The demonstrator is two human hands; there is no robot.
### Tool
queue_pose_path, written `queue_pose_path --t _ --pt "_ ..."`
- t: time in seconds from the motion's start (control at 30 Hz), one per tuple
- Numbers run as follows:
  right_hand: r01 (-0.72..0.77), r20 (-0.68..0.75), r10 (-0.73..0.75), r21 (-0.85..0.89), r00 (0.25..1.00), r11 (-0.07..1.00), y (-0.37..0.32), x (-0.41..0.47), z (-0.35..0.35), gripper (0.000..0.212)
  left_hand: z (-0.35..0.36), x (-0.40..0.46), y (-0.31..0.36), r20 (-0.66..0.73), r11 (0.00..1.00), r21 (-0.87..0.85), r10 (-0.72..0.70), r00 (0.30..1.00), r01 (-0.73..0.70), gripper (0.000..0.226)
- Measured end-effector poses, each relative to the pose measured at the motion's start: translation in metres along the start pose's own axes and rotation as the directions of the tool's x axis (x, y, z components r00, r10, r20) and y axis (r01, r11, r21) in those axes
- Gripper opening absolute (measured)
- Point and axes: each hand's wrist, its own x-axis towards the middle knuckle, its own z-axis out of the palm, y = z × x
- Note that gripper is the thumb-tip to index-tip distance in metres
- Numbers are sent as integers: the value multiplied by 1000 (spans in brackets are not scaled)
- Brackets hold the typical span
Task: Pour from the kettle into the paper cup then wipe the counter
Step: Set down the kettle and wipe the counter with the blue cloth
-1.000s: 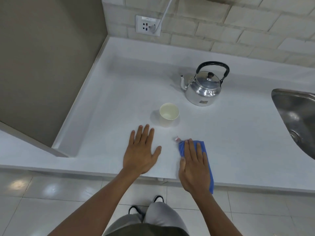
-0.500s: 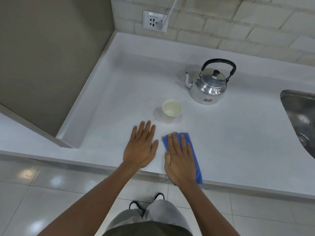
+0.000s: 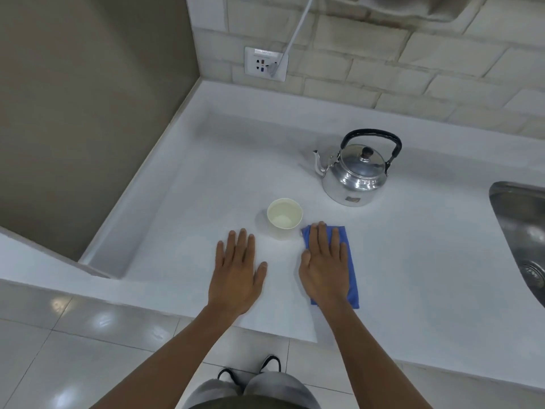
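The right hand (image 3: 324, 264) lies flat, fingers extended, pressing a folded blue cloth (image 3: 349, 270) onto the white counter (image 3: 413, 261), grasping nothing. The left hand (image 3: 237, 273) rests palm-down and empty on the counter beside it. The white paper cup (image 3: 284, 216) stands upright just beyond the cloth's far corner, liquid inside. The shiny metal kettle with a black handle (image 3: 358, 172) sits upright further back, near the steel sink (image 3: 519, 231).
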Motion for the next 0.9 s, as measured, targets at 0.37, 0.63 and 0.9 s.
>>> queue_pose_path --t 0.37,0.63,0.9 --pt "-71 -36 71 1 997 997 84 31 -6 62 10 1 -2 -28 999 -16 -45 999 45 69" --pt "-11 -35 12 14 999 1000 43 48 -5 61 8 1 -1 -38 998 -10 -56 998 56 68" --pt "-59 -41 59 -13 997 998 84 33 -5 65 6 0 2 -40 997 4 -76 996 77 67"
